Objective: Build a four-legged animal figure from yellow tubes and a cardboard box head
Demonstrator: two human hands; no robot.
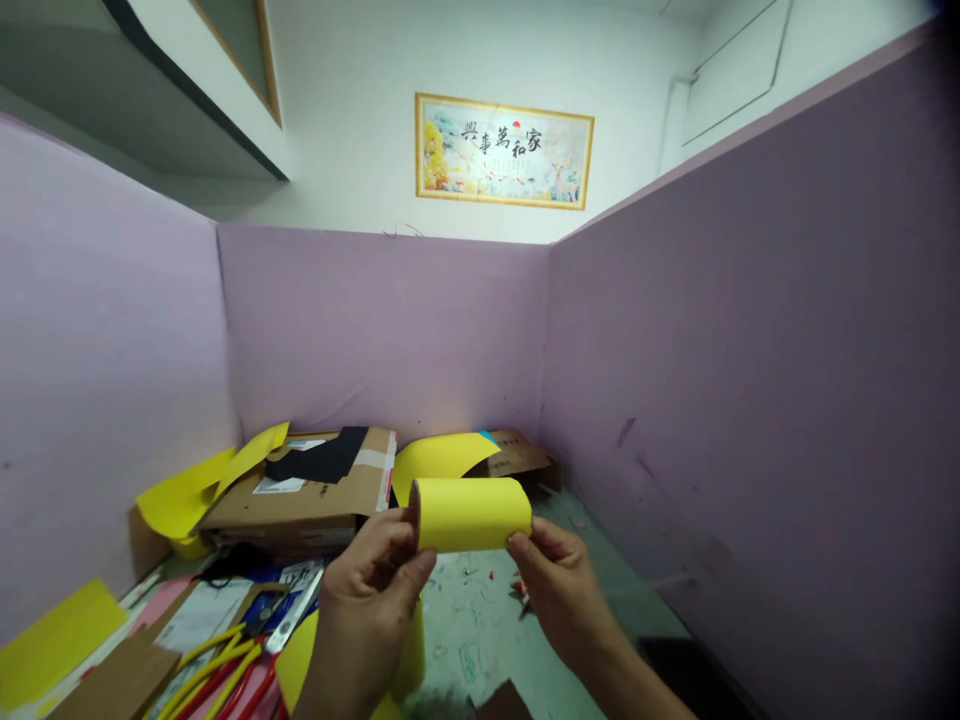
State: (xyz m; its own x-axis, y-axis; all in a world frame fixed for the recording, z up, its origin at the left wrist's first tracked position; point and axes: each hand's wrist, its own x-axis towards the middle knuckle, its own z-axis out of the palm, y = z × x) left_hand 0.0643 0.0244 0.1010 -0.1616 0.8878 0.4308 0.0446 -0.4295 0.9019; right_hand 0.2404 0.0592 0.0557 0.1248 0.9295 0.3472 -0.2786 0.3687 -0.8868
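Observation:
A sheet of yellow paper rolled into a short tube (471, 512) is held level above the green desk. My left hand (373, 590) pinches its left end between thumb and fingers. At the tube's right end my right hand (559, 590) grips the lower edge with fingertips. Both hands are low in the middle of the view.
A flat cardboard box (315, 490) with a black scrap (322, 458) on it lies behind the hands. Loose yellow sheets (180, 495) lie at the left and back. Scissors with red and yellow handles (225, 665) rest bottom left. Purple partition walls (750, 400) enclose the desk (480, 620).

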